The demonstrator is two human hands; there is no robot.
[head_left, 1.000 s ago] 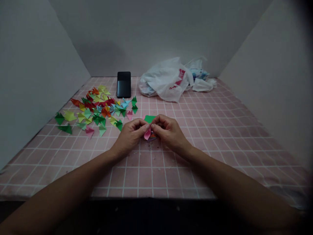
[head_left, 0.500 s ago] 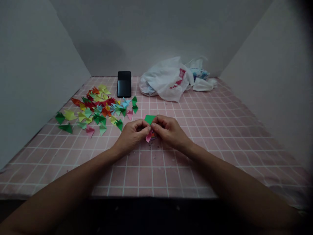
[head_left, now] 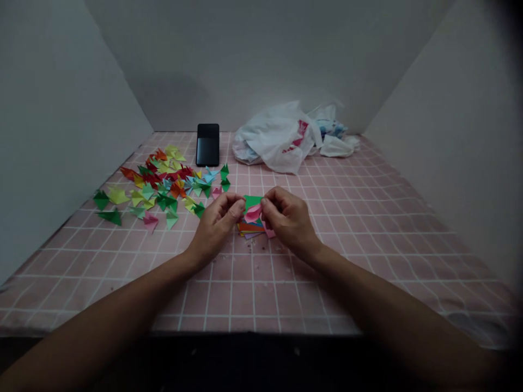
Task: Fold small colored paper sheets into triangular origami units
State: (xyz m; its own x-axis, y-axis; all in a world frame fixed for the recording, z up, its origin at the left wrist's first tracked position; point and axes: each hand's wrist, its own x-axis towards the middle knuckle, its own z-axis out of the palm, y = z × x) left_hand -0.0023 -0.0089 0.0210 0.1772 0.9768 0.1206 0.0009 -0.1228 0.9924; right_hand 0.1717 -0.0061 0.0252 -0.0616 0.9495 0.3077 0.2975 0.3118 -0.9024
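Note:
Over a small stack of coloured paper [head_left: 250, 228], my two hands face each other. My right hand [head_left: 291, 222] pinches a piece of pink paper [head_left: 253, 213] between thumb and forefinger; its lower end curls towards me, and more pink shows under the hand. My left hand [head_left: 218, 224] is closed, thumb against forefinger, at the left edge of a green sheet [head_left: 253, 201]. Whatever its fingertips hold is hidden. The green sheet appears to lie on top of the stack, with orange, yellow and purple edges below it.
Many folded paper pieces [head_left: 166, 201] in several colours lie scattered at the left. A black phone [head_left: 208, 146] leans at the back. White plastic bags [head_left: 275, 139] rest against the rear wall. A pink checked cloth [head_left: 368, 239] covers the table; tiny scraps dot it near me.
My hands have drawn apart, uncovering the stack beneath. The pink piece, earlier low between the thumbs, is now higher and by the right fingertips. The view has tilted slightly upward.

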